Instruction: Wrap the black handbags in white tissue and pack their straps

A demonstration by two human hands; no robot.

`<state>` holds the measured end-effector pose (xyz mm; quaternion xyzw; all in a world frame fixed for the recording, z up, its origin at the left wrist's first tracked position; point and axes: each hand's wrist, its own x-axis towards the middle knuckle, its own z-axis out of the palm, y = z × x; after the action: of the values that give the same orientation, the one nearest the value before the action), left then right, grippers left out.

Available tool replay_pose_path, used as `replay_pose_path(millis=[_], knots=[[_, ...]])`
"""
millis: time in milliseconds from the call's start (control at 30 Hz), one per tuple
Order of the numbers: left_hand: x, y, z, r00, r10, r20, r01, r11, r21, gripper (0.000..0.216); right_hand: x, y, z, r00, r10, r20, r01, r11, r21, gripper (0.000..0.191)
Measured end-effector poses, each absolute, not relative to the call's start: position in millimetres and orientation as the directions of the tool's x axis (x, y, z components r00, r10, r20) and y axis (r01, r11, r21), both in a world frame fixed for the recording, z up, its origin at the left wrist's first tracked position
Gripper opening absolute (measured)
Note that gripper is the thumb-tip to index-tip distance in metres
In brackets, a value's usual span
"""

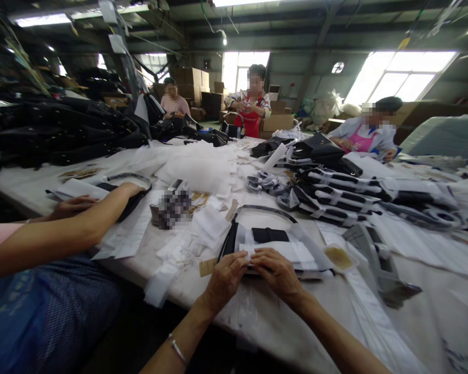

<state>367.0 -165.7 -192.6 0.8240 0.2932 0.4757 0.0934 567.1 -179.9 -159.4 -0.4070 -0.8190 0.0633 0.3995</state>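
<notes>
Our left hand [224,278] and right hand [276,272] lie side by side, fingertips pinching white wrapping paper [275,253] against a black bag [269,235]. The bag rests on the desk [257,322]; a co-worker's arm [81,223] stretches across at our left.

I can read no words, numbers or brand marks anywhere here. The small tan card [208,266] just beside my left hand [223,279] looks blank from this angle (if it bears print, it is too small to make out). The white paper slips [208,223] on the desk [27,189] show no lettering I can read. At the desk's far right edge there are faint dark marks [458,358], too blurred to read as letters.
</notes>
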Motion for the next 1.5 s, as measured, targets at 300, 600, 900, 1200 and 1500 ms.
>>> replay_pose_path(millis=[300, 600, 900, 1200, 1500], knots=[[367, -167, -193, 0.405, 0.435, 0.804, 0.317, -0.892, 0.322, 0.021, 569, -186, -157, -0.377, 0.693, 0.615, 0.593, 0.690, -0.414, 0.011], [367, -173, -187, 0.433, 0.401, 0.807, 0.319, -0.906, 0.279, 0.020, 563, -190, -157, -0.291, 0.779, 0.555, 0.620, 0.595, -0.511, 0.013], [367, -178, -171, 0.314, 0.746, 0.587, 0.349, -0.666, 0.659, 0.013, 565, -188, -162, -0.353, 0.726, 0.590, 0.618, 0.655, -0.435, 0.004], [377, -179, -179, 0.368, 0.587, 0.721, 0.443, -0.793, 0.419, 0.017, 564, -186, -163, -0.362, 0.735, 0.573, 0.635, 0.645, -0.426, 0.004], [378, -180, -189, 0.343, 0.511, 0.788, 0.479, -0.817, 0.320, 0.018, 562, -253, -126, -0.635, 0.685, 0.358, 0.521, 0.721, -0.457, 0.032]])
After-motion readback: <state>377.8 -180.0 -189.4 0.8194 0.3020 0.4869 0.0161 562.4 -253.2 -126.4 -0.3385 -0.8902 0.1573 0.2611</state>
